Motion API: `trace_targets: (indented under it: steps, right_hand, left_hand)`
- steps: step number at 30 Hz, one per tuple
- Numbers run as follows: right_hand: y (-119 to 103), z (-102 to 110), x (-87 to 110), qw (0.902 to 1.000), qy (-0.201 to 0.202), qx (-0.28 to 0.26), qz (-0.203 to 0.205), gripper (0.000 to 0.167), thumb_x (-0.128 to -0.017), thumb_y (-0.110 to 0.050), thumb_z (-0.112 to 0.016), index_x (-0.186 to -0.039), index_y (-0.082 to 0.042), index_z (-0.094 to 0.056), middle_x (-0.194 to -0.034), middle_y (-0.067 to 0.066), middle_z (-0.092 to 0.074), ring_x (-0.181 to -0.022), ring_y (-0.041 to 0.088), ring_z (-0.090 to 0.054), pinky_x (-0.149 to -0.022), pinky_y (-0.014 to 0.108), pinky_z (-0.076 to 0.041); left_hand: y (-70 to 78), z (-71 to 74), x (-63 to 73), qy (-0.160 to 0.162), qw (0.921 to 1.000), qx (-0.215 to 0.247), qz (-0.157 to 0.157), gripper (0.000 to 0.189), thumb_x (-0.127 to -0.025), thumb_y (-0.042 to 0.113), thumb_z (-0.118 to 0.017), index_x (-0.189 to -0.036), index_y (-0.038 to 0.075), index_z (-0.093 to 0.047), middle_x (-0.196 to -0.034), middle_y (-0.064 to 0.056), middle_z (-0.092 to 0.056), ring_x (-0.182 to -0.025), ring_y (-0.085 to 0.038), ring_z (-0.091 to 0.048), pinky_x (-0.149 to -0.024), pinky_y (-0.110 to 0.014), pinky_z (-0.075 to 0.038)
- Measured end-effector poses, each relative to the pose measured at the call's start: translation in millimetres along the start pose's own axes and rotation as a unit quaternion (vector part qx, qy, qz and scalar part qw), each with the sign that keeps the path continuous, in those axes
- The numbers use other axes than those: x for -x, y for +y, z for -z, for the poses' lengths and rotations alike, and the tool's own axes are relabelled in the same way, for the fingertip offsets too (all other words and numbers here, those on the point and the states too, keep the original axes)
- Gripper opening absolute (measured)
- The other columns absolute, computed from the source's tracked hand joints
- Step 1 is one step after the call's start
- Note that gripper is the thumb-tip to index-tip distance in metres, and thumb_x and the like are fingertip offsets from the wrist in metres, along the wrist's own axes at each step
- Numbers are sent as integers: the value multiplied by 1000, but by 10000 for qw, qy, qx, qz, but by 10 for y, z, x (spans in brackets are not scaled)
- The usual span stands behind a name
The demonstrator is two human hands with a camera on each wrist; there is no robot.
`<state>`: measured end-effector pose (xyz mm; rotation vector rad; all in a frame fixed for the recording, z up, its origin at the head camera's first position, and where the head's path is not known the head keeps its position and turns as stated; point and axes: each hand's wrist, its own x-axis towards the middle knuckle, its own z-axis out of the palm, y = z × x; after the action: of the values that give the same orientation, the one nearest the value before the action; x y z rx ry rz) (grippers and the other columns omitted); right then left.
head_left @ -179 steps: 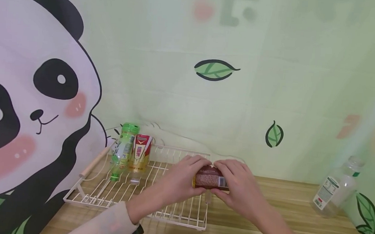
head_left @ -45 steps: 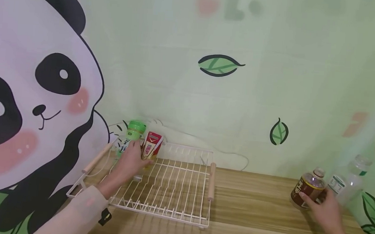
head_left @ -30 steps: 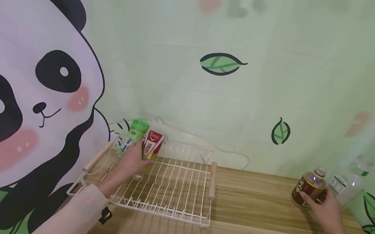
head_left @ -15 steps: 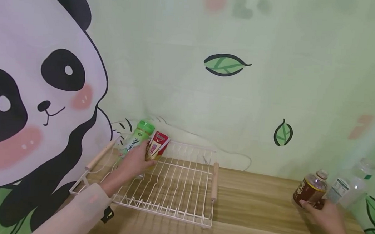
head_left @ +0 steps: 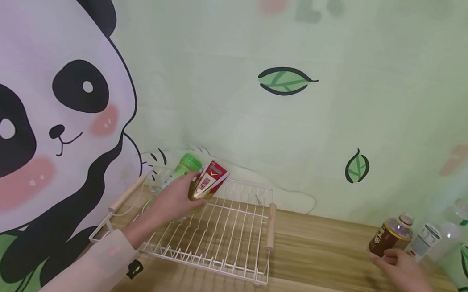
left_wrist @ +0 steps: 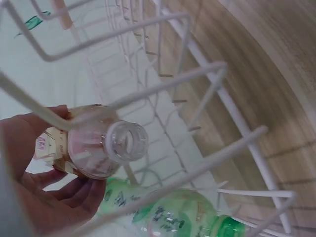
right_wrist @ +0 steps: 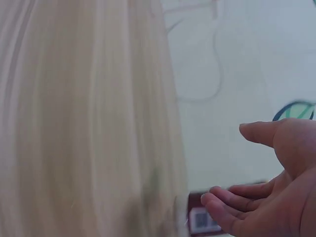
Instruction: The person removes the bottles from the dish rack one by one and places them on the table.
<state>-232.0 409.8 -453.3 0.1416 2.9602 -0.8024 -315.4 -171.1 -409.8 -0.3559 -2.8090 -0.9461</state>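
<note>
My left hand (head_left: 174, 200) grips a bottle (head_left: 211, 180) with a red and gold label, held tilted over the white wire rack (head_left: 268, 264). In the left wrist view its clear uncapped neck (left_wrist: 127, 141) points down among the wires. Just left of it in the head view leans a green bottle (head_left: 190, 163), partly hidden by my left hand. My right hand (head_left: 403, 272) has its thumb and fingers spread apart, close in front of a brown-labelled bottle (head_left: 389, 240) upright on the table. In the right wrist view the palm (right_wrist: 291, 197) holds nothing.
A clear bottle (head_left: 450, 235) with a white label stands right of the brown one, by the table's right end. Wooden handles (head_left: 271, 226) flank the rack. A pale green curtain (head_left: 235, 119) with a panda print hangs behind the wooden table (head_left: 319, 258).
The brown-labelled bottle, earlier between both hands, now stands at the right, and my right hand has let go of it. My left hand has lifted the red and gold bottle rightward from beside the green one.
</note>
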Motion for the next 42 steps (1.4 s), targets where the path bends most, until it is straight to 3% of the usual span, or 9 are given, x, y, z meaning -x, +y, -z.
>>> trace_targets:
  steps: [9, 14, 18, 22, 26, 32, 37, 42]
  right_hand:
    - [-688, 25, 134, 9989, 108, -140, 433, 87, -107, -58, -58, -146, 19, -44, -138, 39, -59, -125, 53, -60, -97, 62, -56]
    - [-1109, -4, 227, 9901, 551, -269, 1265, 78, -104, -48, -69, -147, 14, -48, -139, 36, -60, -128, 53, -58, -102, 64, -54]
    - [-1461, -17, 320, 9792, 895, -352, 1785, 81, -99, -46, -77, -150, 9, -48, -144, 33, -59, -132, 51, -56, -106, 66, -50]
    - [-1768, -32, 383, 9660, 1214, -307, 2263, 87, -94, -49, -82, -154, 3, -47, -152, 27, -54, -139, 50, -51, -109, 70, -47]
    - [-1972, -103, 393, 9452, 1489, -157, 2901, 91, -88, -45, -89, -156, -2, -47, -155, 20, -51, -143, 44, -49, -110, 69, -47]
    - [-2164, -231, 388, 9150, 1754, 165, 3630, 98, -78, -35, -98, -156, -4, -48, -155, 18, -51, -138, 44, -51, -104, 69, -52]
    - [-2256, -301, 372, 8890, 1968, 603, 4091, 100, -70, -34, -103, -150, 0, -54, -150, 16, -56, -134, 40, -55, -107, 65, -50]
    - [-2294, -354, 369, 8801, 1984, 1018, 4191, 95, -68, -36, -104, -143, 0, -60, -144, 14, -61, -132, 37, -57, -110, 62, -49]
  left_hand:
    - [457, -3, 143, 55, 9968, -73, -793, 86, -91, 31, -88, -157, 0, -43, -133, -14, -64, -108, -26, -67, -87, -43, -63]
    - [730, -16, 248, 66, 9944, -244, -1025, 81, -88, 29, -91, -151, 0, -50, -133, -12, -64, -113, -26, -65, -89, -41, -63]
    - [932, -41, 325, 45, 9897, -405, -1370, 80, -87, 28, -92, -150, 1, -52, -134, -12, -65, -119, -27, -63, -94, -41, -62]
    - [1093, -83, 369, 54, 9832, -556, -1735, 80, -86, 28, -94, -150, 3, -53, -135, -10, -66, -124, -27, -61, -101, -42, -59]
    - [1194, -132, 371, 58, 9769, -717, -2013, 80, -84, 29, -95, -149, 5, -55, -138, -8, -67, -129, -27, -60, -105, -42, -57]
    - [1291, -212, 361, -125, 9694, -957, -2258, 81, -84, 31, -95, -150, 8, -55, -141, -5, -67, -130, -24, -59, -106, -41, -57]
    - [1377, -255, 374, -239, 9605, -1249, -2475, 79, -84, 34, -94, -150, 10, -56, -140, -4, -68, -125, -22, -61, -104, -38, -57]
    - [1423, -271, 386, -261, 9544, -1355, -2648, 78, -84, 35, -94, -149, 10, -57, -141, -3, -68, -125, -22, -60, -107, -37, -55]
